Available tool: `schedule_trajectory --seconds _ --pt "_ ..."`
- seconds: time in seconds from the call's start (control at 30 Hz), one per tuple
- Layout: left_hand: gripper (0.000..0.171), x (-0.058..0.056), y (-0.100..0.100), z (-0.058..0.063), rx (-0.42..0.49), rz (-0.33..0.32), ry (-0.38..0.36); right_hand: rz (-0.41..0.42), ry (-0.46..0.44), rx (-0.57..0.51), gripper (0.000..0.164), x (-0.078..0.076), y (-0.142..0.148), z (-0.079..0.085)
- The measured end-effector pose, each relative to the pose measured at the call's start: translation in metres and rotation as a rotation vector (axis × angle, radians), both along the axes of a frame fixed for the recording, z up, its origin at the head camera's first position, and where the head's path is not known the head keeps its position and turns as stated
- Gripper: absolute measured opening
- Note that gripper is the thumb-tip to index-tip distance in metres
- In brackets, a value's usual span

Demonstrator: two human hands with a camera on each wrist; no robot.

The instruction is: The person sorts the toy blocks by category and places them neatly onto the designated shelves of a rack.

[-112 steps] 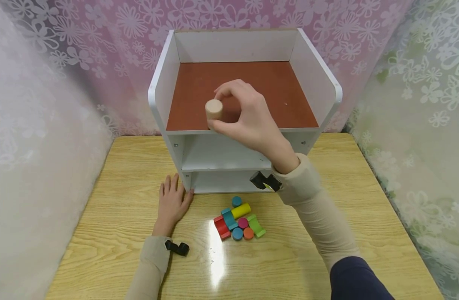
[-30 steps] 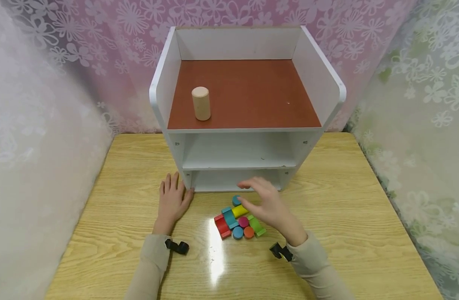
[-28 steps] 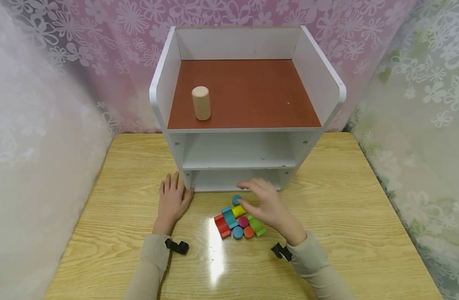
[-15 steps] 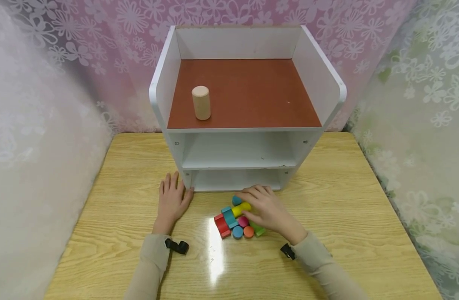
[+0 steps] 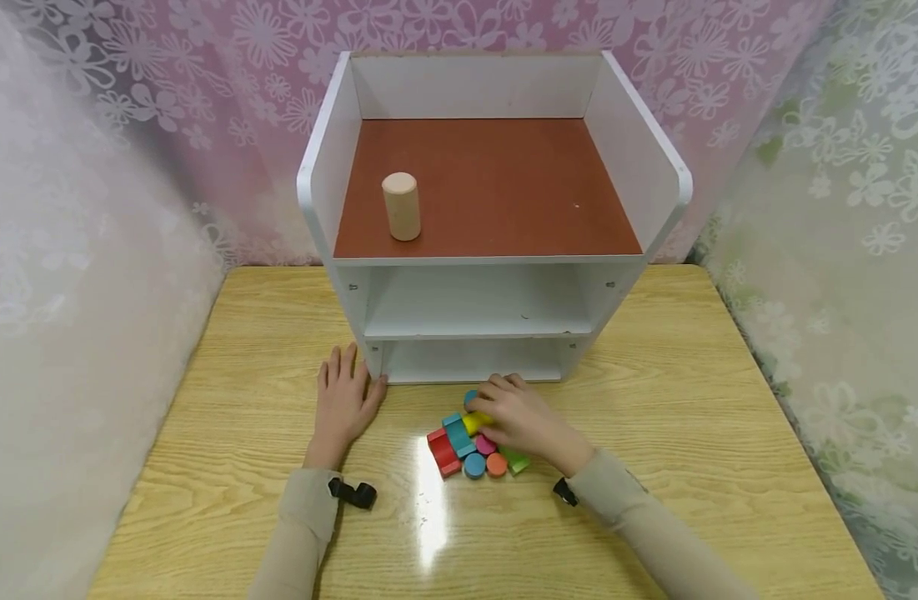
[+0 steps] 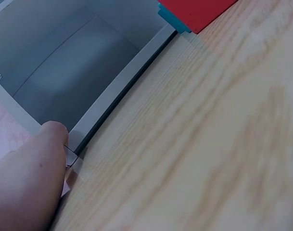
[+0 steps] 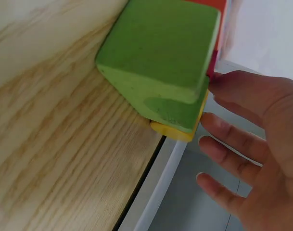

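Note:
My right hand [image 5: 522,421] reaches over a cluster of wooden blocks, thumb and fingertips pinching the yellow cylinder [image 5: 474,422] that lies on its side. Its right end is hidden under the hand. In the right wrist view a green block [image 7: 160,53] covers most of the yellow cylinder [image 7: 170,131]. Close by lie a teal block [image 5: 459,435], a red block [image 5: 444,452], a magenta disc [image 5: 486,445], an orange disc [image 5: 497,464] and blue discs [image 5: 474,465]. My left hand [image 5: 342,404] rests flat on the table, thumb at the shelf's lower left corner.
A white shelf unit [image 5: 474,336] with a brown top board [image 5: 504,183] stands behind the blocks. On that board a plain wooden cylinder [image 5: 403,210] stands upright, front left. Flowered curtains [image 5: 203,83] surround the wooden table [image 5: 699,433].
My right hand has set the plain wooden cylinder upright on the top board, let go, come down to the blocks and closed on the yellow cylinder. My left hand has stayed put.

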State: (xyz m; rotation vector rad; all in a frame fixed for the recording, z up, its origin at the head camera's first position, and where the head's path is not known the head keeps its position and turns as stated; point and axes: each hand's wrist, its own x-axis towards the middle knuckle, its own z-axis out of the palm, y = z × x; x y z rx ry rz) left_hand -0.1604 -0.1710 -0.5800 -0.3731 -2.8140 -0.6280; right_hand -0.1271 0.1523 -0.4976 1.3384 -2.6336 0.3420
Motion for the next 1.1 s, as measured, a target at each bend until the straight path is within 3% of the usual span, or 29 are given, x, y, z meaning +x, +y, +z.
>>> schedule_trajectory --seconds 0.67,1.1 --pt "0.061 -0.001 0.000 0.001 -0.004 0.003 -0.023 0.018 -0.028 0.260 0.027 -0.012 -0.016 0.008" --pt "0.060 -0.001 0.000 -0.002 -0.003 0.004 0.006 0.003 0.059 0.286 0.024 -0.009 -0.015 0.009"
